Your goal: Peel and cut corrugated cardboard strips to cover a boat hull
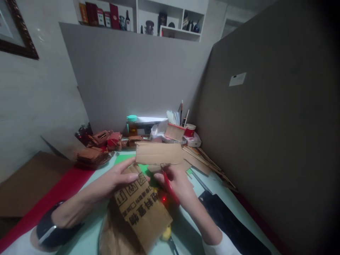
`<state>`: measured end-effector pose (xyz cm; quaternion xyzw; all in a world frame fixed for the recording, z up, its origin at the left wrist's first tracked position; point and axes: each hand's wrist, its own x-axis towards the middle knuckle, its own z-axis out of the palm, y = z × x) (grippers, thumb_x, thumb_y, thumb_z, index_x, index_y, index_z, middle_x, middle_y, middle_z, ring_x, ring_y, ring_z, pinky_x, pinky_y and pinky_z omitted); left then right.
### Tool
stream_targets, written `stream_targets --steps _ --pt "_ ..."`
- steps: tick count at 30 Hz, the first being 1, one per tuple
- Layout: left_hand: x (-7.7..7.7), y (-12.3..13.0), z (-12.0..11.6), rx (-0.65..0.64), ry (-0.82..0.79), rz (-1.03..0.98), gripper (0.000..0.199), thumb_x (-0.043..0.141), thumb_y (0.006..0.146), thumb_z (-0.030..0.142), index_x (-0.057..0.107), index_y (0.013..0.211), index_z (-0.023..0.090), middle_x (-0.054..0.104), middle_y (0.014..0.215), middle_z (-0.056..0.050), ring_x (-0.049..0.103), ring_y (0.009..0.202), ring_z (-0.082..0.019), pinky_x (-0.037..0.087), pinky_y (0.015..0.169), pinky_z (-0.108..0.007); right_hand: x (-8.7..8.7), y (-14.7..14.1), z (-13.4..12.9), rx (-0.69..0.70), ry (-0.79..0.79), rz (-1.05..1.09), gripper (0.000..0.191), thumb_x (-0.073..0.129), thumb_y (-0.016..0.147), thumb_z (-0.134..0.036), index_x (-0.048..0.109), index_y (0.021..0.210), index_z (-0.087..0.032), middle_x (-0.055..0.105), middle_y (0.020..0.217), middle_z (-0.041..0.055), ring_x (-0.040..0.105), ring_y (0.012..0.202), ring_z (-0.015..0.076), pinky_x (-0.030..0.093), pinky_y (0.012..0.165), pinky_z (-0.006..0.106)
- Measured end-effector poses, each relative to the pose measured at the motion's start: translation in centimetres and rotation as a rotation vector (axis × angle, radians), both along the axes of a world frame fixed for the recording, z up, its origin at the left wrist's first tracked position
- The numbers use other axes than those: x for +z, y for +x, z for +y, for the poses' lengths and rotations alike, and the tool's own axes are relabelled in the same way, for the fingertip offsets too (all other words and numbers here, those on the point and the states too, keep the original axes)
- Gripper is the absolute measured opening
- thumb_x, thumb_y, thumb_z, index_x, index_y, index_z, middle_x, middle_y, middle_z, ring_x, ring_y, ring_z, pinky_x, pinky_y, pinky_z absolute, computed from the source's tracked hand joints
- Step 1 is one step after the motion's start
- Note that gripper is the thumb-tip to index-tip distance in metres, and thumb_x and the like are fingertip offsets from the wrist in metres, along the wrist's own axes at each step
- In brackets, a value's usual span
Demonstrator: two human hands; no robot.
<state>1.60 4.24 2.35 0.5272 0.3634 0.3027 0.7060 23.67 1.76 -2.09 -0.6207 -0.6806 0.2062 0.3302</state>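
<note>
Your printed cardboard piece (151,221) at the lower center of the frame, tan, slanting, black box icons and bold characters across it, your left hand (122,178) pinching its upper end, your right hand (178,181) gripping red-handled scissors (170,188).

A home seems to be shown, with one corner given over to craft work. Above the grey back panel (138,71), a white shelf unit (137,17) is filled with vases (149,27), bottles (128,22) and coloured boxes (91,13), as living rooms are often furnished. Left of the panel, a framed picture (13,28) is hung on a pale wall (50,71). In front of the panel, a table (220,192) is strewn with cardboard strips (199,164) and a pen holder (175,131), and printed cardboard (148,216) is held over it.
</note>
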Motion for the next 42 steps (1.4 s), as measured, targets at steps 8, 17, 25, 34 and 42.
stream_targets --steps 8,17,25,34,42 --pt "-0.9 -0.5 1.6 0.152 0.064 -0.151 0.051 0.063 0.088 0.012 0.045 0.136 0.017 0.078 0.109 -0.016 0.074 0.101 -0.027 0.059 0.087 -0.037 -1.9 1.2 0.9 -0.189 -0.102 -0.359 0.02 0.058 0.097 -0.033 0.064 0.102 -0.014 0.068 0.091 0.0037 0.066 0.077 0.0164 0.054 0.072 0.034" --pt "-1.0 -0.8 2.1 0.193 0.041 -0.224 0.031 0.058 0.091 0.011 0.056 0.122 0.014 0.08 0.094 -0.014 0.077 0.09 -0.023 0.062 0.082 -0.032 -2.6 2.4 1.4 -0.17 -0.037 -0.31 0.024 0.061 0.095 -0.034 0.064 0.109 -0.014 0.067 0.105 0.0059 0.066 0.09 0.0195 0.055 0.081 0.039" --pt "-1.1 -0.8 2.2 0.193 0.076 -0.221 0.021 0.064 0.088 0.014 0.065 0.109 0.015 0.079 0.091 -0.01 0.076 0.084 -0.02 0.06 0.077 -0.028 1.0 3.2 0.2 -0.087 0.115 0.196 0.048 0.033 0.1 -0.047 0.065 0.114 -0.014 0.069 0.117 0.0182 0.064 0.112 0.0306 0.048 0.094 0.043" --pt "-1.6 -0.6 2.2 0.218 0.196 -0.135 0.008 0.066 0.089 0.022 0.066 0.094 0.015 0.07 0.08 0.001 0.065 0.064 -0.013 0.051 0.056 -0.026 1.8 1.5 -1.3 0.232 -0.051 0.393 0.061 0.077 0.076 -0.047 0.06 0.131 -0.025 0.067 0.127 0.0101 0.061 0.117 0.0282 0.046 0.099 0.042" --pt "-1.8 -0.7 2.4 0.372 0.213 -0.079 0.01 0.064 0.091 0.023 0.064 0.098 0.015 0.065 0.083 0.001 0.061 0.063 -0.012 0.052 0.054 -0.025 1.3 1.4 -0.9 0.106 0.057 0.409 0.032 0.075 0.074 -0.034 0.072 0.1 -0.016 0.072 0.088 0.0034 0.065 0.083 0.0219 0.049 0.074 0.03"
